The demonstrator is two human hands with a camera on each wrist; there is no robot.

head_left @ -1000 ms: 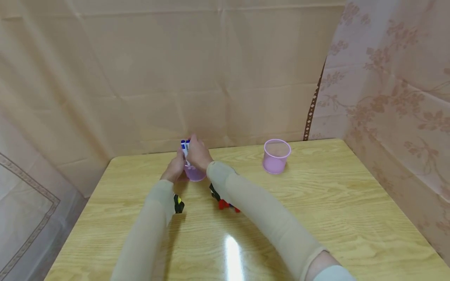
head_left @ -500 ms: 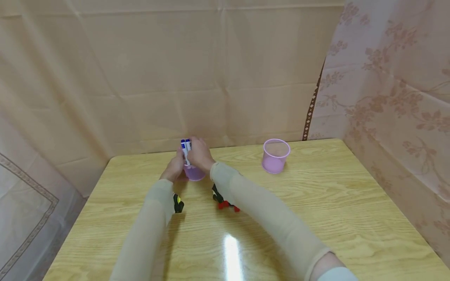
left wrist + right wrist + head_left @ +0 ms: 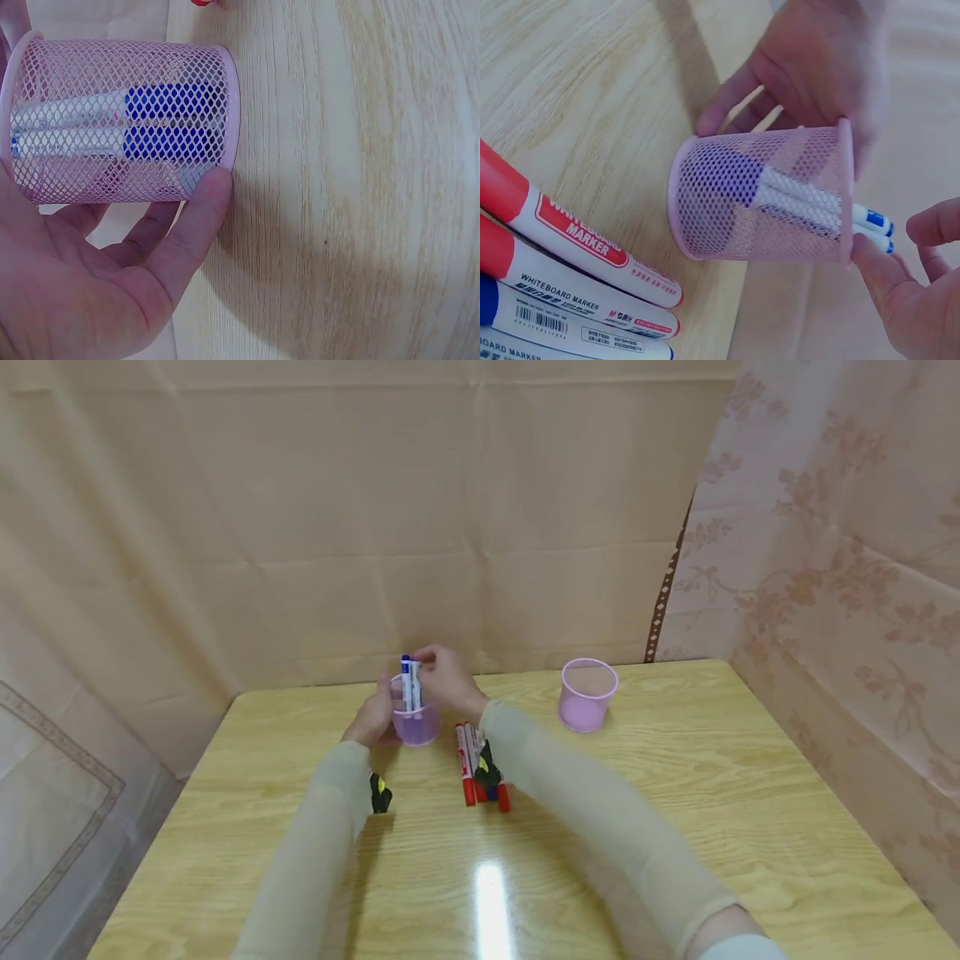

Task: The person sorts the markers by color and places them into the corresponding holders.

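Observation:
A pink mesh pen holder (image 3: 417, 727) stands upright on the table at the far left of centre. Two white whiteboard markers with blue caps (image 3: 802, 199) lean inside it, caps at the bottom and blue-tipped ends above the rim. My left hand (image 3: 369, 718) holds the holder from its left side, one fingertip at the base in the left wrist view. At the right of the rim is my right hand (image 3: 452, 683); in the right wrist view its thumb is by the rim, and a gap separates thumb and forefinger, with no marker between them.
Several whiteboard markers with red and blue caps (image 3: 592, 232) lie side by side on the wooden table (image 3: 675, 827), partly under the right wrist. A second pink mesh pen holder (image 3: 587, 710) stands at the back right. Curtains (image 3: 322, 527) hang behind the table.
My right hand has shifted right, away from the upright markers, and its fingers have come off them. The markers in the holder now lean further right. More of the red markers shows.

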